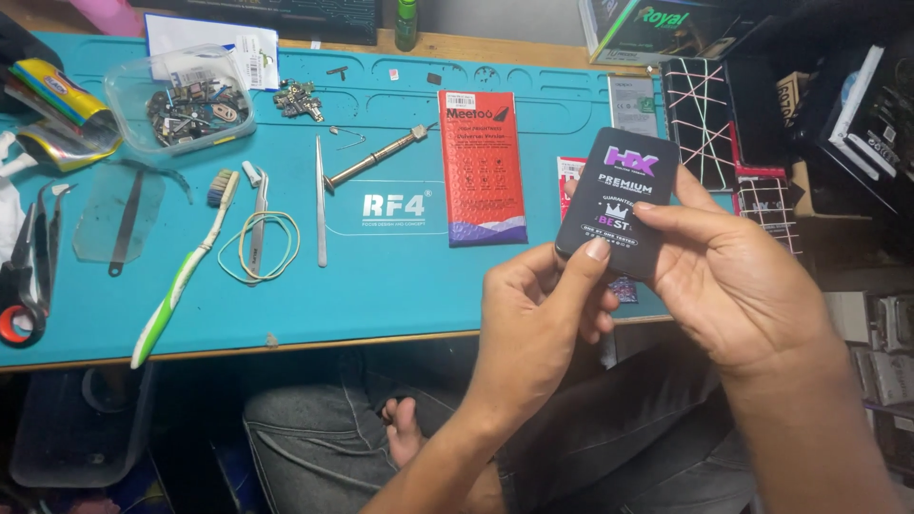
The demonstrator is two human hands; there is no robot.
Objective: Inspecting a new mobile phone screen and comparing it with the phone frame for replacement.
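Note:
Both hands hold a small flat black box [619,186] with purple and white print, tilted above the right end of a teal work mat [400,276]. My left hand [538,319] grips its lower left corner, thumb pressed on the front face. My right hand [728,276] clasps the right edge, with fingers laid across the lower front. A red flat packet [482,167] lies on the mat just left of the box. Part of another red packet [569,176] shows behind the box.
On the mat's left lie a green-handled toothbrush [181,276], tweezers [320,200], a rubber band [259,247], a metal tool [371,157], scissors [24,276] and a clear tub of small parts [181,100]. Black boxes [724,124] crowd the right. My knees sit below the table edge.

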